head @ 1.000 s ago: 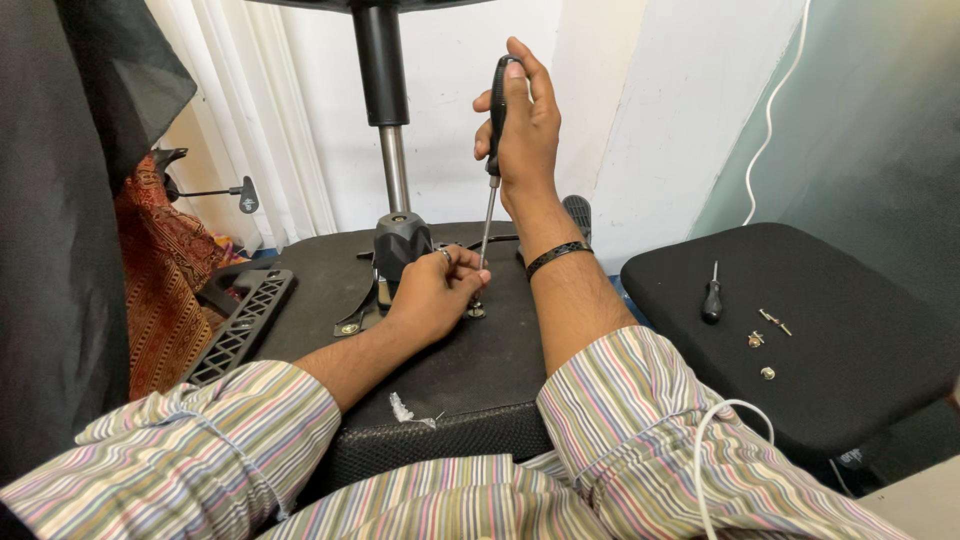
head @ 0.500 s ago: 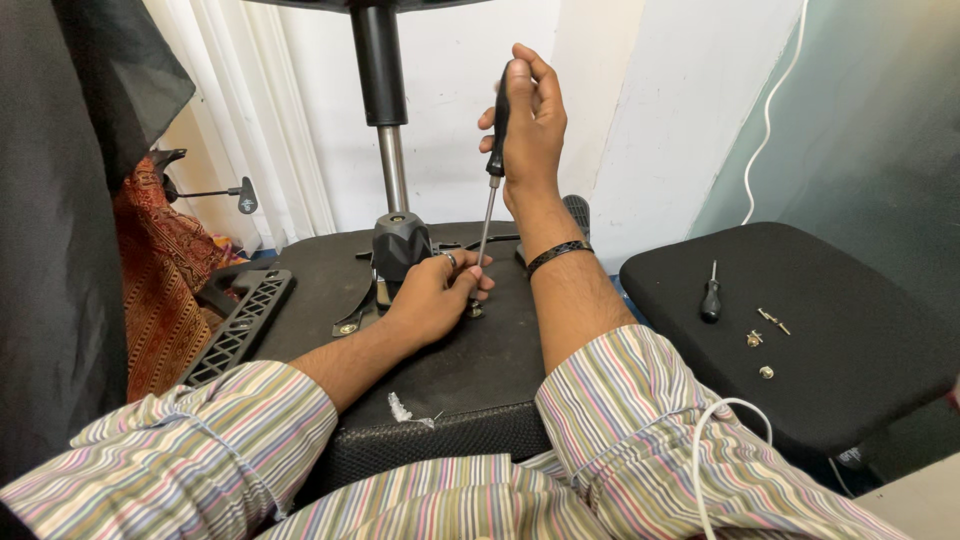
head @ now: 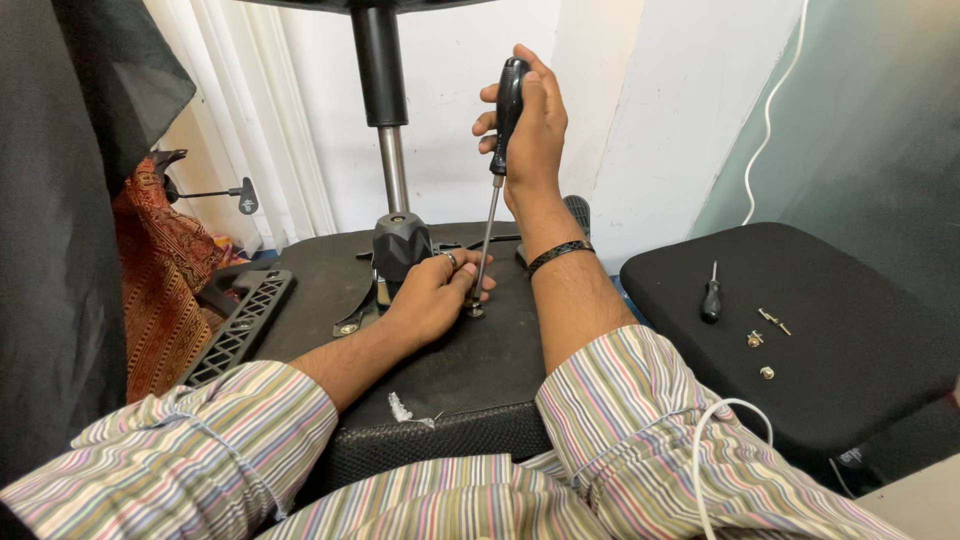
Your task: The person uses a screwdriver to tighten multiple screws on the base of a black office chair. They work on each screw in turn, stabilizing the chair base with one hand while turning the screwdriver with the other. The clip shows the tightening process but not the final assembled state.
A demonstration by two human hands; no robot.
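My right hand (head: 530,125) grips the black handle of a long screwdriver (head: 497,175), held upright with its tip down on the underside of an overturned black chair seat (head: 460,355). My left hand (head: 432,295) rests on that seat, its fingers pinched around the screwdriver's shaft and a small screw (head: 474,311) at the tip. Just left of my left hand stands the chair's black mechanism (head: 400,245) with its metal column (head: 385,120) rising upward.
A second black cushion (head: 830,330) at the right carries a small screwdriver (head: 711,297) and several loose screws (head: 760,340). A black plastic armrest part (head: 240,325) lies at the left beside patterned red cloth (head: 160,280). White curtain and wall stand behind.
My right hand has turned slightly on the screwdriver handle and shifted a little right. My left hand stays at the tip.
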